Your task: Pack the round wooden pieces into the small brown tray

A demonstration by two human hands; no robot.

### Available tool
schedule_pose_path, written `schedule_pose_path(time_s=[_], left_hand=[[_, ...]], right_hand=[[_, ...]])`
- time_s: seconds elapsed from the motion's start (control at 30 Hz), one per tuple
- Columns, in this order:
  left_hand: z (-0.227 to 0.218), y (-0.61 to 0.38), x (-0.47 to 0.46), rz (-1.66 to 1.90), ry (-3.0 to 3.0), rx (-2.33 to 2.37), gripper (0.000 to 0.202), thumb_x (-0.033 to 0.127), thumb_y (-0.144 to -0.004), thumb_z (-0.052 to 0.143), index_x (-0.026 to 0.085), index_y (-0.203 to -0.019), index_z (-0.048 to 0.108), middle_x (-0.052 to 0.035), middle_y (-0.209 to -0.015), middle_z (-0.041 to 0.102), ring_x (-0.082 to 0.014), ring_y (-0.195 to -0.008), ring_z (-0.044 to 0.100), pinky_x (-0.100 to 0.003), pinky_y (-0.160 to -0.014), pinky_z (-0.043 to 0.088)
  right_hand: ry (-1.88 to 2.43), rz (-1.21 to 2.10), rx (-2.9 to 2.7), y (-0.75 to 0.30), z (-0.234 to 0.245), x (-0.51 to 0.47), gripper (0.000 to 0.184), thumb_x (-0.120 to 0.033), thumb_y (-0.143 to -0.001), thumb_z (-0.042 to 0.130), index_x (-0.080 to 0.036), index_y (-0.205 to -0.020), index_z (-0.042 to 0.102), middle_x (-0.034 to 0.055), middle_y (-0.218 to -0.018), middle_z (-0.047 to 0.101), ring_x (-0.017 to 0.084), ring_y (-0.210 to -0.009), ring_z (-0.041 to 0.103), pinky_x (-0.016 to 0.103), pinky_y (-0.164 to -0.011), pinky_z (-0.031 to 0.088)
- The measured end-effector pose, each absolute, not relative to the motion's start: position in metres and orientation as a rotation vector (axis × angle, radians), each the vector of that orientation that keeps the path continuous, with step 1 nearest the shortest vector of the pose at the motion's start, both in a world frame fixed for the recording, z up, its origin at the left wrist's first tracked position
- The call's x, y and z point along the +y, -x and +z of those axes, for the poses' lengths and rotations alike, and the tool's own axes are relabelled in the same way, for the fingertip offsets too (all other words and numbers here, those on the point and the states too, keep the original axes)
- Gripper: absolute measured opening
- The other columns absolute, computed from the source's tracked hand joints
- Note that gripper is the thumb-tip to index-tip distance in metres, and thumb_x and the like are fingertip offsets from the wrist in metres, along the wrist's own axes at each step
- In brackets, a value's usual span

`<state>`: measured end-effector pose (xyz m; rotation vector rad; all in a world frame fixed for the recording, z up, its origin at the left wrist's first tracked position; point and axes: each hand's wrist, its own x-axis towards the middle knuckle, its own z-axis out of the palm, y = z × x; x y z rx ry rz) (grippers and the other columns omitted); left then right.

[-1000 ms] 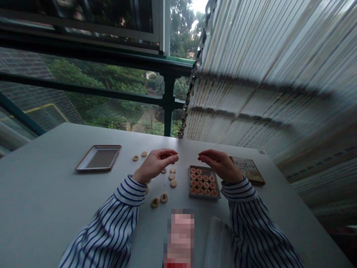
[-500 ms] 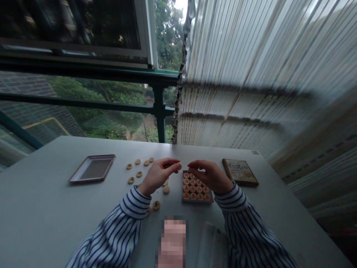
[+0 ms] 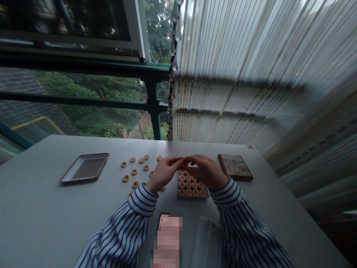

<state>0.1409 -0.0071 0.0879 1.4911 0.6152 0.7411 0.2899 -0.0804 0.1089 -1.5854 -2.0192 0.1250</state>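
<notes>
"Fingers together, we'd say: those of our left hand [image 3: 166, 173] look clamped on a small disc [image 3: 185, 162], just right of centre and below mid-frame. What about our right hand [image 3: 209, 173]?"

"Its fingertips come in from the other side, but we cannot tell whether they grip the disc or only touch it."

"So which step are we on?"

"Handing over, we judge, or turning the disc, above the far part of the shallow box [image 3: 192, 196], where red-marked discs [image 3: 189, 184] lie face up in rows. Our right hand hides one corner."

"And the next move?"

"It calls for a sure pinch from the right before the left lets go, we think, then a lowering that doesn't nudge the neighbours."

"What differs from half a second ago?"

"Our fingertips stand apart there; now they meet. Our view has swung, so everything on the table [image 3: 41, 208] sits further left. Loose discs [image 3: 134, 172] lie scattered left of centre, but two beside our left sleeve [image 3: 142, 201] are now out of sight, probably behind it."
</notes>
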Motion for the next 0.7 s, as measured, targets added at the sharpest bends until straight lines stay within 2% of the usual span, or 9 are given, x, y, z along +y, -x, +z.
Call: schedule_pose_path(time_s=[0.4,0.7], left_hand=[[0.079,-0.142,-0.003,0.703,-1.503,0.609,0.028,0.030,-0.075,0.054,0.010,-0.092,0.063,-0.0079,-0.080,0.066,-0.0155,-0.073,0.059,-0.030,-0.072,0.048],[0.075,-0.144,-0.002,0.694,-1.505,0.633,0.027,0.028,-0.074,0.054,0.008,-0.091,0.062,-0.0083,-0.079,0.065,-0.0146,-0.071,0.059,-0.028,-0.069,0.048]], right_hand=[[1.587,0.059,-2.054,-0.289,0.103,-0.076,0.019,-0.022,-0.078,0.052,-0.018,-0.094,0.060,0.0073,-0.088,0.060,0.015,-0.081,0.054,0.029,-0.074,0.043],[1.560,0.065,-2.077,-0.290,0.099,-0.075,0.022,-0.021,-0.077,0.053,-0.017,-0.097,0.059,0.0065,-0.089,0.060,0.015,-0.083,0.054,0.028,-0.076,0.043]])
